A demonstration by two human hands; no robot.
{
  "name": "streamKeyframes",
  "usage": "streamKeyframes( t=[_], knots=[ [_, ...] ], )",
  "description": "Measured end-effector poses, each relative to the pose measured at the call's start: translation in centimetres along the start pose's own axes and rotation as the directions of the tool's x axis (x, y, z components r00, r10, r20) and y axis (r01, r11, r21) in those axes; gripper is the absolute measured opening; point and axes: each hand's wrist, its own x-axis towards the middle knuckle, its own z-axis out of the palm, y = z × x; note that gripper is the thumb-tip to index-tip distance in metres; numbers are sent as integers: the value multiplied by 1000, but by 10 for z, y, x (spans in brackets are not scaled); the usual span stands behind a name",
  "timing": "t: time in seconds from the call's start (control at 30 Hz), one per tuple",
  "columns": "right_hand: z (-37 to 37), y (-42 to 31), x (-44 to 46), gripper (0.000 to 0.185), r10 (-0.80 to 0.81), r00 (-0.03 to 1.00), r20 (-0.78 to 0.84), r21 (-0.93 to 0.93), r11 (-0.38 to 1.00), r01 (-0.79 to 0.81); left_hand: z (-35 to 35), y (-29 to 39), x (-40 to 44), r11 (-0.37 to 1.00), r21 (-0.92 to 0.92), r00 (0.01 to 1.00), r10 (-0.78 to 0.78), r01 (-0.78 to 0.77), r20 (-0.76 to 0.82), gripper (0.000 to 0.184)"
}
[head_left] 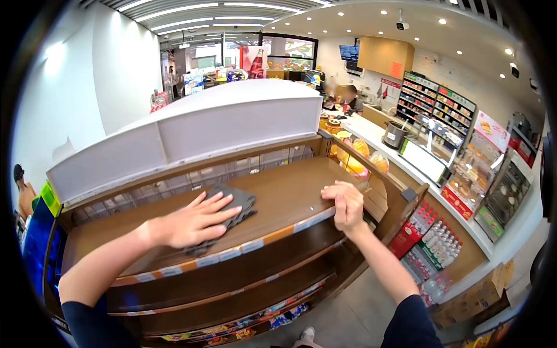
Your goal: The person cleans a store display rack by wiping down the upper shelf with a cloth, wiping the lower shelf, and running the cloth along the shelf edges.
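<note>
Nearest, a strip of price labels (229, 254) lines the front edge of the brown top shelf (287, 180); by its right corner, the right hand (347, 204) has its fingers curled in, and I cannot tell whether it grips the rim. Over the shelf's middle, the left hand (194, 219) presses down with fingers spread wide on a dark grey cloth (246, 203), which reaches from near the front edge toward the back. Work with the cloth seems under way, not finished; which parts toward the left and right ends have been gone over does not show. Clear bins (191, 178) line the back edge, below a white panel (232, 129).
</note>
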Motion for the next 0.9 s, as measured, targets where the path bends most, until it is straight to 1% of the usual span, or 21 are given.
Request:
streamKeyframes(
  t=[0.03, 0.17, 0.2, 0.23, 0.27, 0.33, 0.37, 0.43, 0.5, 0.6, 0.7, 0.73, 0.8, 0.83, 0.87, 0.9],
  knots=[
    [6, 4, -1, 29, -25, 997, -71, 19, 999, 26, -1, 3, 0, 1000, -4, 1000, -1, 1, 7, 60],
    [19, 4, -9, 32, -139, 965, -220, 8, 989, 144, -7, 19, 19, 999, -29, 999, 30, -29, 28, 57],
    [22, 4, -9, 32, -108, 965, -238, 25, 993, 118, -10, 24, 33, 999, -14, 998, 51, -50, 35, 56],
    [24, 1, -10, 33, -123, 956, -265, 22, 991, 134, -9, 31, 46, 997, -17, 996, 75, -74, 40, 56],
    [22, 1, -13, 34, -142, 949, -282, 15, 988, 153, -7, 37, 61, 997, -35, 996, 67, -65, 64, 56],
    [20, 3, -14, 35, -144, 956, -255, 20, 988, 154, -11, 45, 97, 989, -12, 988, 148, -147, 34, 55],
    [17, 1, -15, 35, -138, 962, -236, 23, 989, 148, -10, 48, 114, 988, -17, 988, 152, -151, 41, 55],
    [18, -3, -14, 43, -121, 964, -236, 18, 992, 129, -10, 50, 147, 986, 10, 986, 164, -165, 12, 56],
    [19, -5, -14, 40, -107, 961, -256, 26, 993, 118, -13, 46, 180, 984, 36, 984, 178, -177, -20, 56],
    [22, -5, -15, 37, -88, 956, -280, 42, 994, 104, -18, 39, 222, 984, 66, 986, 165, -163, -15, 57],
    [26, -4, -15, 34, -94, 942, -322, 49, 992, 116, -20, 38, 244, 993, 30, 993, 116, -116, -20, 59],
    [26, -3, -13, 31, -92, 939, -333, 53, 992, 116, -16, 34, 250, 992, 44, 992, 122, -121, -14, 59],
    [29, -2, -15, 31, -96, 928, -361, 43, 992, 119, -10, 26, 261, 999, 36, 996, 42, -39, -76, 59],
    [30, -1, -14, 30, -100, 923, -372, 39, 992, 123, -8, 30, 264, 999, 29, 996, -25, 27, -86, 59],
    [31, 0, -13, 29, -102, 916, -388, 32, 992, 124, -6, 29, 267, 999, 23, 995, -42, 44, -96, 58],
    [31, 0, -14, 17, -109, 915, -389, 58, 988, 142, -4, 28, 270, 998, 15, 993, -58, 60, -104, 58]
  ],
)
